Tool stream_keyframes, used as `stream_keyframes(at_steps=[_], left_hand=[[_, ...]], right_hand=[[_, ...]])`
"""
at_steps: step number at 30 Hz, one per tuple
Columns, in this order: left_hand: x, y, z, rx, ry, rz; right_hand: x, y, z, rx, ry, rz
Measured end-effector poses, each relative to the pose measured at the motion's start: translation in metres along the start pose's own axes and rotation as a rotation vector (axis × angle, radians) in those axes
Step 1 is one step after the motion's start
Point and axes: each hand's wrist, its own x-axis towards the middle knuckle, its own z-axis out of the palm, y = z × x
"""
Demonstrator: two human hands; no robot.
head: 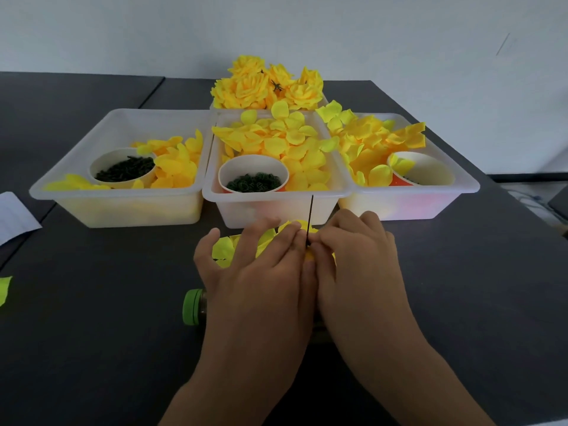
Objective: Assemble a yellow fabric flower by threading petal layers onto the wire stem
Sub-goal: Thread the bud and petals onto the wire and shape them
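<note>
Left hand spread low over the yellow petal layers, fingers fairly straight and fanned, fingertips meeting the wire stem. Right hand pressed in beside it, fingers curled toward the stem's base, apparently pinching there; exact grip hidden by the knuckles. Stem upright and thin, rising dark between the two hands in front of the middle tub. Petal layers bunched under both hands on the dark bench, just before the middle tub's front wall.

Three white tubs side by side beyond the hands: left tub, middle tub, right tub, each with loose yellow petals and a paper cup. Dark green pieces in the left cup and middle cup. Finished yellow flowers heaped behind the middle tub. Green-capped bottle lying on the bench under the left wrist. Open bench surface to the left and right of the forearms; a stray petal at the left edge, white paper above it.
</note>
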Motion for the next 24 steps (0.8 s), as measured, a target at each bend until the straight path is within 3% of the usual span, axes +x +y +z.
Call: stream_keyframes(at_steps=[6, 9, 13, 19, 24], left_hand=[[-0.011, -0.002, 0.011, 0.02, -0.044, 0.01], [-0.013, -0.004, 0.011, -0.015, -0.072, 0.005], [-0.013, -0.008, 0.008, -0.022, -0.089, 0.012], [-0.016, -0.01, 0.009, 0.015, -0.148, 0.017], [-0.016, -0.017, 0.01, -0.088, -0.178, 0.015]], right_hand=[[-0.017, 0.011, 0.019, 0.148, 0.172, -0.042], [-0.016, 0.013, 0.017, 0.057, 0.212, -0.142], [-0.016, 0.011, 0.013, -0.166, 0.204, -0.271], [-0.014, 0.011, 0.01, -0.226, 0.176, -0.394], [-0.008, 0.025, -0.001, -0.136, 0.013, -0.351]])
